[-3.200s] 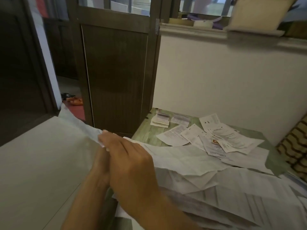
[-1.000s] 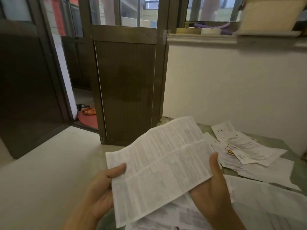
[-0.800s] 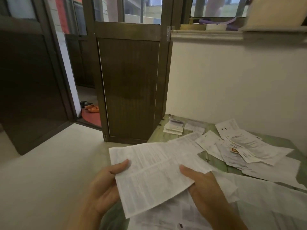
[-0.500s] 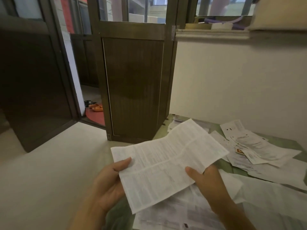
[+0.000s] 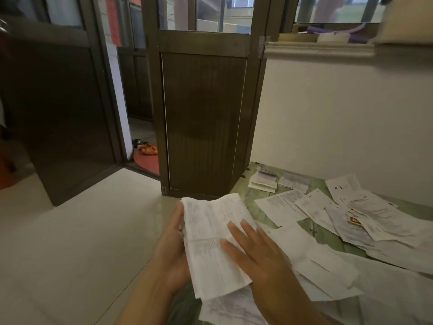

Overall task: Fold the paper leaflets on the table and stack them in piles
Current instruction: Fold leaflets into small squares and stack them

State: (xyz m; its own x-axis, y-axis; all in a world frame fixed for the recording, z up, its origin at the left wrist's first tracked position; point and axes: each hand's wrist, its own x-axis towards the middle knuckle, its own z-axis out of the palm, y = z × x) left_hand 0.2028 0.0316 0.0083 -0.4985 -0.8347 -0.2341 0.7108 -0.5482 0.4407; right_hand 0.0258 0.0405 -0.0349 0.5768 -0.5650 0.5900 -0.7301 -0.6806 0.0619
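Note:
A white printed leaflet [image 5: 210, 231], folded over on itself, lies in my left hand [image 5: 172, 254], which holds it from beneath with the thumb along its left edge. My right hand [image 5: 260, 259] lies flat on the leaflet's right side, its straight fingers pressing the paper down. A small stack of folded leaflets [image 5: 263, 181] sits at the far left corner of the green table [image 5: 251, 200]. Several unfolded leaflets [image 5: 356, 214] are spread across the table's far right. More loose sheets [image 5: 328, 266] lie under and right of my right hand.
A dark brown door panel [image 5: 203, 123] stands just past the table's left corner. A cream wall [image 5: 339, 113] with a ledge runs behind the table. Pale floor [image 5: 70, 242] stretches to the left. Orange sandals [image 5: 147, 148] lie in the doorway.
The open leaflet I held up by both sides has been folded in half. My right hand let go of its edge and now presses flat on top.

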